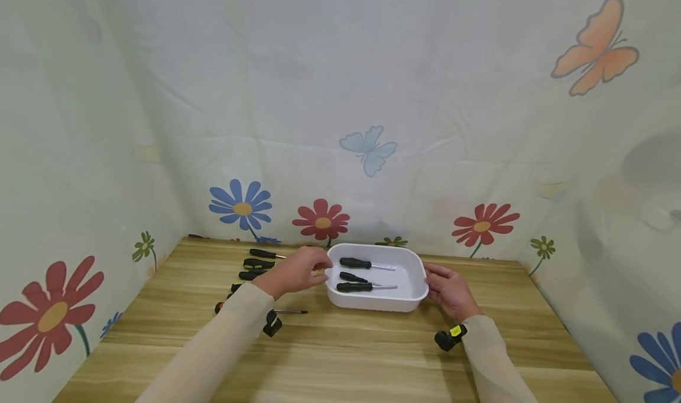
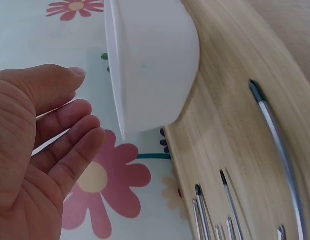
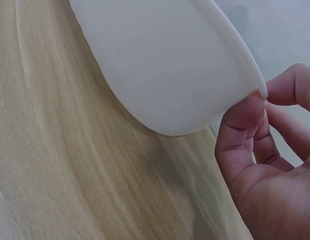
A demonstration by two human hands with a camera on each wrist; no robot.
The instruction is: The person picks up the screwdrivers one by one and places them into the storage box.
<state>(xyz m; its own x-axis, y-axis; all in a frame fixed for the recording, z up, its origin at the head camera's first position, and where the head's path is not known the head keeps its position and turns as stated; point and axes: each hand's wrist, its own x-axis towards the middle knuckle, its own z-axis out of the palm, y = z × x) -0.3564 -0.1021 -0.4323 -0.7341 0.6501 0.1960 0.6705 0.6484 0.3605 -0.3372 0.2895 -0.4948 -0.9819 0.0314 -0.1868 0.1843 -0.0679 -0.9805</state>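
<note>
A white plastic tray (image 1: 372, 303) with rounded corners stands toward the back of the table. Inside it lie three black-handled screwdrivers (image 1: 354, 286), their shafts pointing right. My right hand (image 1: 451, 289) pinches the tray's right end; in the right wrist view, thumb and finger meet at the rim of the tray (image 3: 185, 65). At the opposite end is my left hand (image 1: 298, 271), fingers loosely bent and nothing in them. The left wrist view shows a gap between those fingertips (image 2: 94, 132) and the tray wall (image 2: 155, 65).
Several more screwdrivers (image 1: 262, 253) lie in a row on the wooden table (image 1: 367, 356), left of the tray and partly hidden by my left arm. One long shaft (image 2: 282, 150) reaches out nearest me. A flower-print curtain (image 1: 409, 202) hangs behind the table and at both sides.
</note>
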